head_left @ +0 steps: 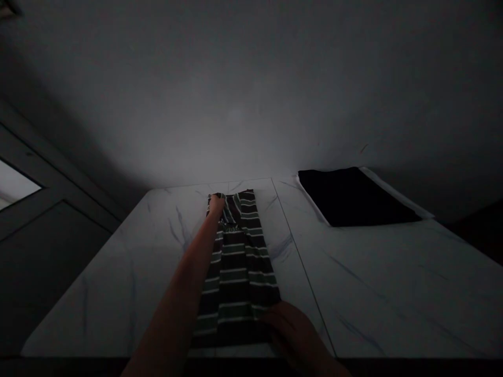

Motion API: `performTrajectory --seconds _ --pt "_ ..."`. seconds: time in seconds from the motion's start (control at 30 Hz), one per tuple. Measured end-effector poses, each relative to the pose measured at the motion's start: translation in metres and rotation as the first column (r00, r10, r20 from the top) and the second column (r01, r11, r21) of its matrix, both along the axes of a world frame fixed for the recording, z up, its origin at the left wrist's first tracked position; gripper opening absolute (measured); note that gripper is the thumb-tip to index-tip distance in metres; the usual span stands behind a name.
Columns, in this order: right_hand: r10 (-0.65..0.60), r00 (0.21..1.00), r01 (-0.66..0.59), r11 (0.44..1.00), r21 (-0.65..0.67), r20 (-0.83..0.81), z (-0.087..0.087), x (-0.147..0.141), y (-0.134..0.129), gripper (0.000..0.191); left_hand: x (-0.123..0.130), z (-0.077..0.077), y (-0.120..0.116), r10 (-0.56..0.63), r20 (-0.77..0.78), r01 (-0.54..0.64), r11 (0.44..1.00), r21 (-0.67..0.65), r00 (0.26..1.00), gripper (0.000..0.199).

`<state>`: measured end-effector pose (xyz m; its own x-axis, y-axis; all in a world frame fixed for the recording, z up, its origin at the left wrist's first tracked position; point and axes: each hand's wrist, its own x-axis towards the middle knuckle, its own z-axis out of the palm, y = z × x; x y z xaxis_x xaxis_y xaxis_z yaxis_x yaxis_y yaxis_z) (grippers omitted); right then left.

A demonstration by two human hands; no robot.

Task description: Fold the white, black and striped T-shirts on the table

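A striped shirt, dark with green bands and thin white lines, lies in a long narrow fold on the white table. My left hand reaches to its far end and is closed on the fabric at the far left corner, beside the neck opening. At the near right corner, by the hem, my right hand has its fingers curled on the cloth; the fingertips are partly hidden and dim. Some lettering shows just below the neckline.
Flat on the back right of the marble-patterned table lies a folded black cloth with white edges under it. A thin seam runs along the tabletop right of the shirt. Behind stands a grey wall; a panelled door is at the left.
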<state>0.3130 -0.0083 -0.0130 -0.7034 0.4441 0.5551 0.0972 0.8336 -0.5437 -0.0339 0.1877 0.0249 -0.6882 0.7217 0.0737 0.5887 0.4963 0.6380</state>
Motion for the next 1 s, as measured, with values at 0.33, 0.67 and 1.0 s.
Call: performTrajectory --seconds 0.33,0.67,1.0 --pt "0.093 0.982 -0.090 0.996 -0.028 0.167 0.005 0.005 0.006 0.026 -0.006 -0.019 -0.013 -0.037 -0.099 0.027 0.995 -0.095 0.994 0.034" --pt "0.169 0.916 -0.141 0.985 -0.103 0.364 0.022 0.017 0.012 0.029 0.025 0.005 -0.036 -0.192 -0.317 0.150 0.977 -0.152 0.929 0.046" --pt "0.102 0.919 -0.127 0.991 0.042 0.380 0.007 0.049 0.024 0.050 0.074 0.012 -0.298 -0.673 -0.116 0.618 0.724 -0.305 0.731 0.014"
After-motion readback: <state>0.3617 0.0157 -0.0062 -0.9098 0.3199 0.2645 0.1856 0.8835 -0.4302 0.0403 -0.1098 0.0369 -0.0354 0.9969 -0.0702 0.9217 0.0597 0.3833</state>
